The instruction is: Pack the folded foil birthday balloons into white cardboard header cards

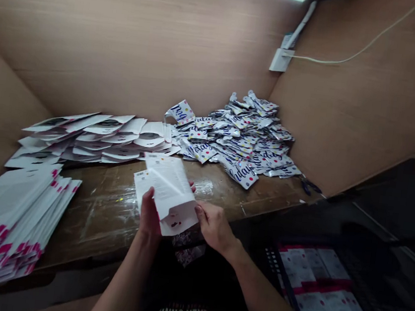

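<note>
Two white printed paper sleeves [174,184] overlap in front of me, above the front of the table. My left hand [151,214] is closed round them from below, thumb on the near left side and fingertips showing past the far right edge. The nearer end of the upper sleeve gapes a little, with small dark cut-outs on its flap. At that end, my right hand [216,224] pinches the right corner between thumb and fingers. What lies inside the sleeve is hidden. Just beyond stands a heap of shiny packets [239,139] with coloured dots and dark lettering.
Piled sleeves [97,138] with open ends line the back left. Flat sleeves with pink edges [8,222] are stacked at the front left. A dark crate [285,289] of sleeves sits low right. Pliers [309,186] lie by the right cardboard wall [348,106].
</note>
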Demonstrator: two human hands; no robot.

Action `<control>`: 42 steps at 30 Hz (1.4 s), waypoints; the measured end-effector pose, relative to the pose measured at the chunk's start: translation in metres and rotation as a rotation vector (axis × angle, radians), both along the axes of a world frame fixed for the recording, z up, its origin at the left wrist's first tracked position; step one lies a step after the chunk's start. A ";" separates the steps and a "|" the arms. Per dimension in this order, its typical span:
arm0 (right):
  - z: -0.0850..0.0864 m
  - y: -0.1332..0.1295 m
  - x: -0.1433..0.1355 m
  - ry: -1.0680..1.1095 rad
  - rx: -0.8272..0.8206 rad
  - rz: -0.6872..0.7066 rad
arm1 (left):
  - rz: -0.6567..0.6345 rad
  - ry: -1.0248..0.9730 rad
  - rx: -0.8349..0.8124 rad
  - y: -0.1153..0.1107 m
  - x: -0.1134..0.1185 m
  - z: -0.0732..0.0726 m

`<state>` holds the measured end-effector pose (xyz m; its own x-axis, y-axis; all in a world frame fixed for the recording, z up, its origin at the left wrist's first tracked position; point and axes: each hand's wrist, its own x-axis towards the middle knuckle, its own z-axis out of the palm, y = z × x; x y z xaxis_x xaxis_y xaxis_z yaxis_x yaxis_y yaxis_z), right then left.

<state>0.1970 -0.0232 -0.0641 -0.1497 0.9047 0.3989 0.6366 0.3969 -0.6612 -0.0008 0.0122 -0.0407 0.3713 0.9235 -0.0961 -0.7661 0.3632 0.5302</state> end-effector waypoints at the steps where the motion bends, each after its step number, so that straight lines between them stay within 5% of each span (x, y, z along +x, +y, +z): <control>1: 0.001 0.012 0.019 -0.033 0.054 -0.044 | 0.009 -0.006 0.004 0.002 -0.001 0.001; 5: 0.000 0.069 0.110 -0.283 0.087 -0.397 | 0.023 -0.055 0.040 0.008 -0.007 0.007; 9: -0.009 0.080 0.140 -0.518 -0.122 -0.210 | 0.032 -0.113 0.064 0.009 -0.011 0.007; 15: -0.032 -0.007 0.086 -0.627 0.087 0.270 | 0.096 -0.135 0.043 0.013 -0.027 0.004; 18: -0.047 -0.033 0.081 -0.517 0.271 0.295 | 0.174 -0.099 0.038 0.016 -0.033 0.010; 20: -0.046 -0.037 0.083 -0.317 0.357 0.192 | 0.206 -0.070 0.037 0.017 -0.032 0.014; 24: -0.001 -0.035 0.070 -0.056 0.399 -0.041 | 0.252 -0.037 0.005 0.016 -0.019 0.017; 28: 0.062 -0.044 0.028 -0.415 0.320 0.138 | 0.262 -0.047 0.019 0.012 0.001 0.017; 31: 0.079 -0.051 -0.004 -0.606 0.352 0.231 | 0.245 -0.021 0.000 0.007 0.011 0.019; 35: 0.063 -0.042 -0.031 -0.612 0.449 0.301 | 0.209 -0.047 -0.062 0.002 0.012 0.021; 42: 0.027 -0.022 -0.060 -0.600 0.313 0.138 | 0.168 -0.139 -0.049 0.005 0.006 0.002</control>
